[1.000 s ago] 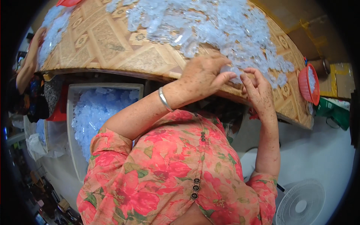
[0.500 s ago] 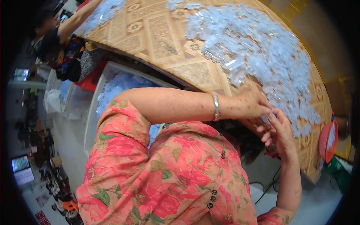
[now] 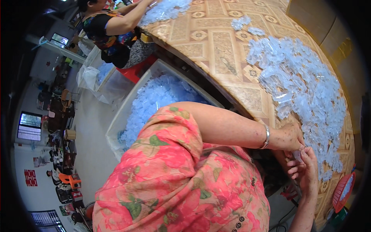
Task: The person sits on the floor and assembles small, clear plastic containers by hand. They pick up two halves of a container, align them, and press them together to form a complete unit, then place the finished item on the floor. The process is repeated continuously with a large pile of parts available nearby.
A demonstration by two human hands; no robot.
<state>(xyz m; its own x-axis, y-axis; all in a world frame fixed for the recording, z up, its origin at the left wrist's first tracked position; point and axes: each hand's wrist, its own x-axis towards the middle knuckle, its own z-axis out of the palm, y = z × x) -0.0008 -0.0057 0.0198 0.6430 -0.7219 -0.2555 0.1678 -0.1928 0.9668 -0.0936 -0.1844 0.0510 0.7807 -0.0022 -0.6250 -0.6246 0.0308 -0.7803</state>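
Note:
At the table's near edge my two hands meet. My left hand (image 3: 288,137), with a silver bangle (image 3: 266,136) on its wrist, bends inward, its fingertips closed at a small translucent plastic piece (image 3: 297,155). Facing it, my right hand (image 3: 308,165) pinches the same piece between thumb and forefinger, the other fingers loosely curled. Part of the piece is hidden by the fingers, so its exact shape cannot be made out. Just beyond my hands spreads a heap of pale blue clear plastic pieces (image 3: 305,85) on the wood-patterned table (image 3: 222,58).
A large white bin (image 3: 118,120) of similar blue pieces (image 3: 154,98) stands left of me, below the table edge. A red plastic basket (image 3: 342,193) is at the right. At the far left a co-worker (image 3: 112,33) sits on a red stool (image 3: 137,69), reaching toward another pile (image 3: 166,11).
The whole view has swung left, so the table and my hands appear farther right and lower. Both hands stay together at the small plastic piece.

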